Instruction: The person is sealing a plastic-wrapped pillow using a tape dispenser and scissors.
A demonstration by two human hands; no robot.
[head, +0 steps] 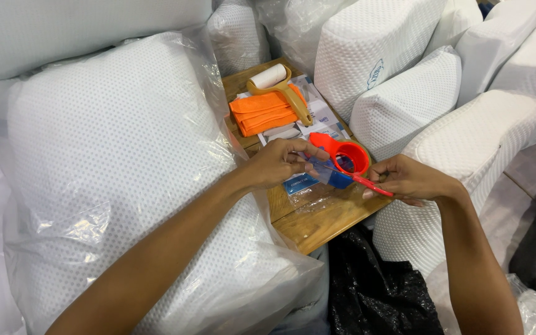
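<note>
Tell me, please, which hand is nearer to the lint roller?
Left. The left hand is just below the lint roller, by the orange cloth; the right hand is farther off, lower right.

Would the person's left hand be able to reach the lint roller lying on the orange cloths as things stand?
Probably yes. The left hand is just short of the lint roller on the orange cloths, with only flat papers between; it would have to let go of the clear tape first.

We cannot tell what the right hand (412,181) pinches beyond a thin red strip (372,185); its fingertips are hidden. The left hand (280,162) covers part of the red tape dispenser (342,155). The wooden table (324,223) lies mostly hidden under pillows.
</note>
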